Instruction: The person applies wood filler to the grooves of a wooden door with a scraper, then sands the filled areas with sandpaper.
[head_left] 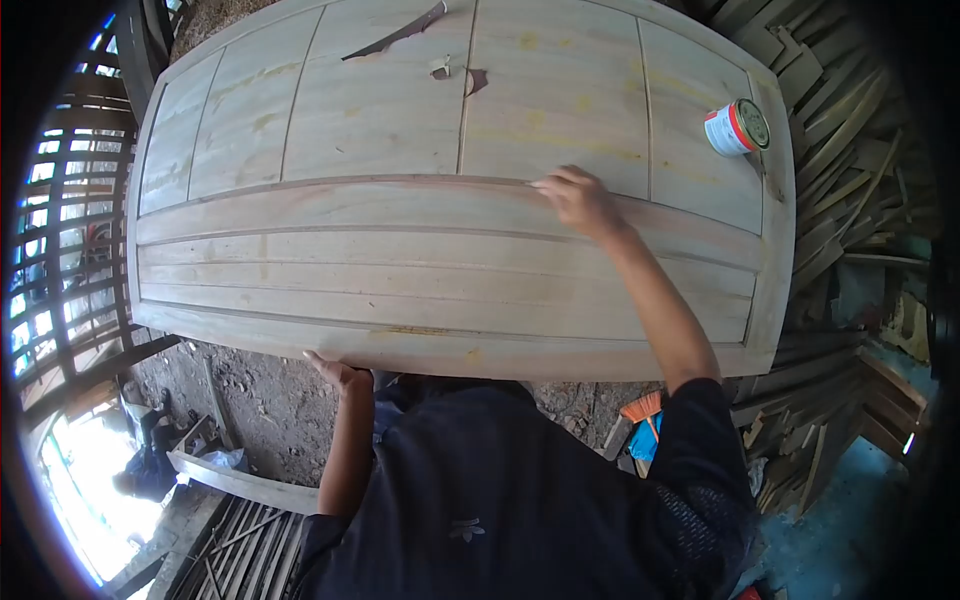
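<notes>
A large pale wooden panel, like a door, lies flat in front of me, with grooves and a raised rail across it. My right hand is closed in a pinch over the rail's far edge, near the panel's middle. A small light tip pokes out of the fingers, too small to name. At the near edge of the panel, my left hand touches the wood with a finger stretched out; its other fingers are partly hidden. Torn brown sheet pieces, a long strip and a small scrap, lie on the far half.
A white and red tin can is on the panel's far right. Stacked wood strips crowd the right side. A slatted wall stands left. An orange brush and a wooden beam lie below, over rough ground.
</notes>
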